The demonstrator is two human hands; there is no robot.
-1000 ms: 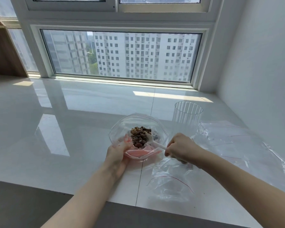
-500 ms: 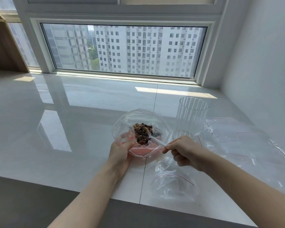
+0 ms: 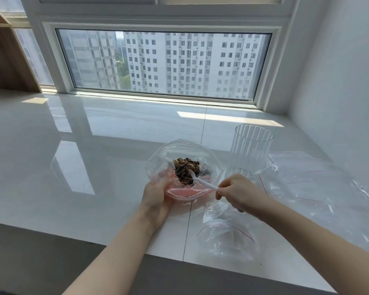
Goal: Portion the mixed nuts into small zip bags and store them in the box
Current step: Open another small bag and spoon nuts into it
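Note:
A clear zip bag (image 3: 180,149) stands open on the white counter, over something pink at its near side. Mixed nuts (image 3: 185,168) lie in a dark heap inside it. My left hand (image 3: 157,195) grips the bag's near left edge. My right hand (image 3: 235,191) pinches the handle of a white plastic spoon (image 3: 201,180), whose bowl rests in the nuts. A small empty zip bag (image 3: 227,237) with a red seal line lies below my right hand near the counter's front edge.
A ribbed clear plastic cup (image 3: 252,145) stands right of the bag. More clear bags (image 3: 320,184) are spread across the counter at the right, by the white wall. The window sill runs along the back. The counter's front edge (image 3: 94,243) drops off in front.
My right hand has drawn back a little toward me, its fingers now pinching the spoon handle's end. The spoon bowl stays in the nuts. My left hand keeps its hold on the bag.

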